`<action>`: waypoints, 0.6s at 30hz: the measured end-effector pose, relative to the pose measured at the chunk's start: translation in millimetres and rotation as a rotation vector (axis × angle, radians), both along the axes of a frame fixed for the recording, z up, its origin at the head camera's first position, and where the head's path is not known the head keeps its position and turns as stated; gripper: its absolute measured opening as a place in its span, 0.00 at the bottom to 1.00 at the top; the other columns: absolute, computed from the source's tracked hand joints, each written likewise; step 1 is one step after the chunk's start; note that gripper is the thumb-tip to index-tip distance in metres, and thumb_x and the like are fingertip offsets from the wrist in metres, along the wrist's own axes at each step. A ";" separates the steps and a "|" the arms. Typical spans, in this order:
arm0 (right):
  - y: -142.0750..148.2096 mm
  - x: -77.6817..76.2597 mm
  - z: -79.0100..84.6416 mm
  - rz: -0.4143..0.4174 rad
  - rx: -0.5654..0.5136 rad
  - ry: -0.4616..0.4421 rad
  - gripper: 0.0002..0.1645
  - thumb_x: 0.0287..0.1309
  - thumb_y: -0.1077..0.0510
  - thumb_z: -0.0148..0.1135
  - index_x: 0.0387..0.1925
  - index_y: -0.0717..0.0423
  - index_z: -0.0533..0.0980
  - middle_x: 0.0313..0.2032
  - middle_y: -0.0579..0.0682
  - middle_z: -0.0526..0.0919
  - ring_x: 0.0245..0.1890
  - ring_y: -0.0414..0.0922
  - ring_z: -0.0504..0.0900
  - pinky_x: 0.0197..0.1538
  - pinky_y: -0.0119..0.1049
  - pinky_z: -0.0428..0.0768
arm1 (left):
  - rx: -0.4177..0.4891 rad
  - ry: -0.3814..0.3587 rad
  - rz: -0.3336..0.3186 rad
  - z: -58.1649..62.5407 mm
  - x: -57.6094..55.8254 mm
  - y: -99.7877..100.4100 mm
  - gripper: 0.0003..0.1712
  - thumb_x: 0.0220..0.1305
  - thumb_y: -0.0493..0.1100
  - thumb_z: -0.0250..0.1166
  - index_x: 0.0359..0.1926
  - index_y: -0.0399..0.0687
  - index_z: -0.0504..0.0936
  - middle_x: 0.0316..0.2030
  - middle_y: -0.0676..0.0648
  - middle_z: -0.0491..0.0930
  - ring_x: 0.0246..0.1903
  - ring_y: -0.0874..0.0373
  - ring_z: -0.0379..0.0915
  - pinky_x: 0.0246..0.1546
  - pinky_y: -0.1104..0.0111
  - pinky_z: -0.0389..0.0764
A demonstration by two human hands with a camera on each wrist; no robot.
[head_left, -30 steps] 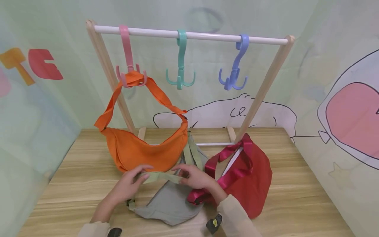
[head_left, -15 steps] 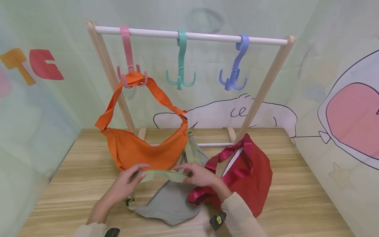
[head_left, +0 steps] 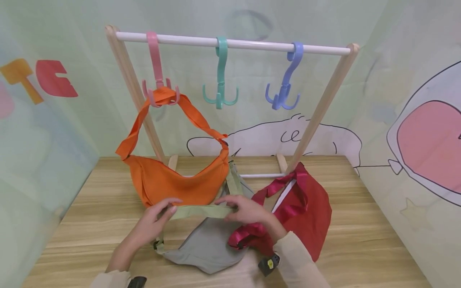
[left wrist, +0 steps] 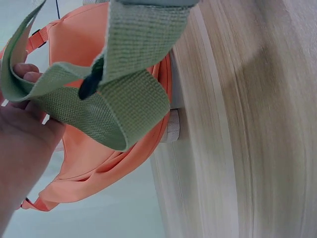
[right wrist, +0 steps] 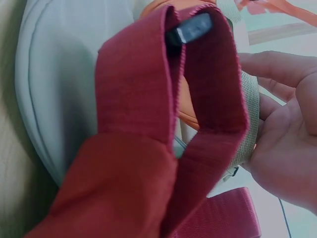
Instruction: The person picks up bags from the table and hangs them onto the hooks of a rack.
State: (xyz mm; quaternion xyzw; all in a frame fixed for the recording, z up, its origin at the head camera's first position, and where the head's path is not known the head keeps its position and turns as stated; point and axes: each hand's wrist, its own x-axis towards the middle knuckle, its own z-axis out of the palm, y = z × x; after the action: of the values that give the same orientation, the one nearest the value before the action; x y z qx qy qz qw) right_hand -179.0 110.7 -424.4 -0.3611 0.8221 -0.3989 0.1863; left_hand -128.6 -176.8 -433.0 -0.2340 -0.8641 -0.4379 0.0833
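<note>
In the head view a grey sling bag (head_left: 210, 246) lies on the table. Its pale green webbing strap (head_left: 199, 211) is lifted above the bag, stretched between both hands. My left hand (head_left: 154, 221) pinches the strap's left part; the left wrist view shows the webbing (left wrist: 133, 44) folding in loops around the fingertips. My right hand (head_left: 248, 211) grips the strap further right, thumb below and fingers over it. A red bag (head_left: 306, 224) leans beside the right forearm, and its crimson strap (right wrist: 133, 74) crosses in front of the right hand in the right wrist view.
An orange bag (head_left: 180, 188) hangs by its strap from a pink hook (head_left: 155, 60). A green hook (head_left: 220, 76) and a blue hook (head_left: 288, 80) hang on the white rail (head_left: 255, 45) of a wooden stand. Behind it is a printed backdrop (head_left: 252, 132).
My right hand has shifted slightly right and up, and the strap between the hands has drawn straighter. The left hand has barely moved. The red bag's front strap shifted a little with the right arm.
</note>
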 end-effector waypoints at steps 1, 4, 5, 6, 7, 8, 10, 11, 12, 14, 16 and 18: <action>0.6 -0.6 0.2 -0.004 0.004 0.000 0.28 0.51 0.66 0.63 0.55 0.58 0.71 0.52 0.52 0.74 0.49 0.50 0.71 0.48 0.34 0.72 | -0.002 0.001 0.007 0.0 0.0 0.2 0.11 0.66 0.34 0.52 0.47 0.39 0.76 0.33 0.54 0.74 0.32 0.64 0.68 0.33 0.69 0.72; 2.2 -1.1 4.1 -0.009 -0.005 0.002 0.28 0.50 0.66 0.64 0.55 0.58 0.70 0.53 0.51 0.74 0.50 0.50 0.71 0.50 0.34 0.72 | 0.002 -0.016 0.021 1.0 0.1 1.0 0.11 0.67 0.35 0.51 0.46 0.39 0.76 0.37 0.51 0.77 0.35 0.64 0.69 0.35 0.68 0.73; 2.5 -1.4 5.3 -0.009 -0.010 0.002 0.28 0.50 0.66 0.64 0.55 0.58 0.70 0.53 0.50 0.74 0.50 0.50 0.71 0.51 0.35 0.71 | 0.005 -0.021 0.023 1.8 0.1 1.3 0.11 0.67 0.36 0.51 0.46 0.39 0.76 0.37 0.51 0.77 0.35 0.64 0.69 0.35 0.68 0.73; 2.9 -1.6 6.7 -0.006 -0.019 0.004 0.28 0.50 0.66 0.64 0.55 0.58 0.70 0.53 0.51 0.73 0.51 0.50 0.71 0.52 0.35 0.70 | 0.008 -0.025 0.026 2.1 -0.1 1.5 0.11 0.68 0.36 0.50 0.46 0.39 0.76 0.37 0.51 0.77 0.35 0.64 0.69 0.35 0.68 0.73; 3.1 -1.8 8.6 -0.007 -0.025 0.003 0.28 0.50 0.67 0.64 0.54 0.58 0.70 0.53 0.51 0.73 0.51 0.49 0.70 0.53 0.35 0.70 | 0.012 -0.026 0.025 2.2 -0.3 1.7 0.11 0.68 0.36 0.50 0.46 0.39 0.76 0.36 0.51 0.77 0.34 0.64 0.69 0.34 0.69 0.73; 3.3 -1.9 10.5 -0.006 -0.030 0.009 0.27 0.49 0.67 0.64 0.54 0.58 0.70 0.52 0.51 0.73 0.51 0.48 0.70 0.54 0.36 0.69 | 0.020 -0.028 0.023 2.5 -0.4 2.0 0.11 0.68 0.35 0.50 0.46 0.39 0.76 0.34 0.52 0.76 0.32 0.64 0.68 0.32 0.69 0.72; 3.9 -2.7 12.9 -0.010 -0.038 0.022 0.27 0.49 0.67 0.65 0.53 0.58 0.70 0.51 0.51 0.74 0.49 0.46 0.70 0.54 0.37 0.68 | 0.035 -0.017 0.021 2.7 -1.0 2.5 0.10 0.67 0.34 0.51 0.46 0.40 0.76 0.29 0.54 0.73 0.29 0.65 0.67 0.29 0.71 0.71; 4.1 -3.4 13.5 -0.012 -0.041 0.027 0.27 0.48 0.67 0.65 0.52 0.58 0.70 0.51 0.50 0.74 0.48 0.46 0.69 0.54 0.37 0.68 | 0.041 -0.006 0.021 2.2 -1.5 2.7 0.10 0.66 0.33 0.52 0.46 0.40 0.76 0.27 0.55 0.71 0.26 0.65 0.65 0.27 0.71 0.69; 4.5 -3.7 14.3 -0.018 -0.043 0.033 0.26 0.48 0.67 0.65 0.52 0.57 0.71 0.50 0.50 0.74 0.47 0.45 0.69 0.53 0.37 0.68 | 0.047 0.003 0.021 1.8 -2.0 2.9 0.10 0.65 0.33 0.52 0.46 0.41 0.76 0.25 0.55 0.69 0.25 0.65 0.64 0.26 0.72 0.68; 5.2 -4.0 15.8 -0.036 -0.042 0.038 0.26 0.48 0.67 0.65 0.52 0.55 0.71 0.47 0.49 0.74 0.45 0.44 0.68 0.49 0.36 0.70 | 0.057 0.021 0.022 2.0 -2.6 3.8 0.10 0.64 0.31 0.54 0.45 0.42 0.76 0.23 0.56 0.68 0.22 0.66 0.63 0.24 0.72 0.67; 5.9 -4.2 17.2 -0.052 -0.049 0.044 0.26 0.48 0.66 0.66 0.51 0.53 0.71 0.45 0.48 0.74 0.44 0.44 0.68 0.45 0.35 0.71 | 0.060 0.036 0.025 2.2 -3.2 4.5 0.10 0.63 0.31 0.55 0.45 0.43 0.76 0.22 0.57 0.67 0.21 0.66 0.62 0.23 0.72 0.66; 6.6 -4.5 18.8 -0.069 -0.059 0.051 0.26 0.48 0.66 0.66 0.51 0.53 0.71 0.42 0.48 0.74 0.42 0.44 0.69 0.42 0.34 0.72 | 0.061 0.034 0.026 3.6 -3.2 5.2 0.10 0.63 0.32 0.55 0.44 0.44 0.76 0.21 0.57 0.66 0.20 0.66 0.62 0.22 0.72 0.66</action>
State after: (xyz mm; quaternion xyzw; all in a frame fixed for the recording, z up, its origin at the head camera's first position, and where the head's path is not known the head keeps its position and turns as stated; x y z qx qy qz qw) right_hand -183.5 117.3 -405.6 -0.3479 0.8264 -0.4198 0.1409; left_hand -131.9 -171.6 -429.4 -0.2274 -0.8516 -0.4590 0.1108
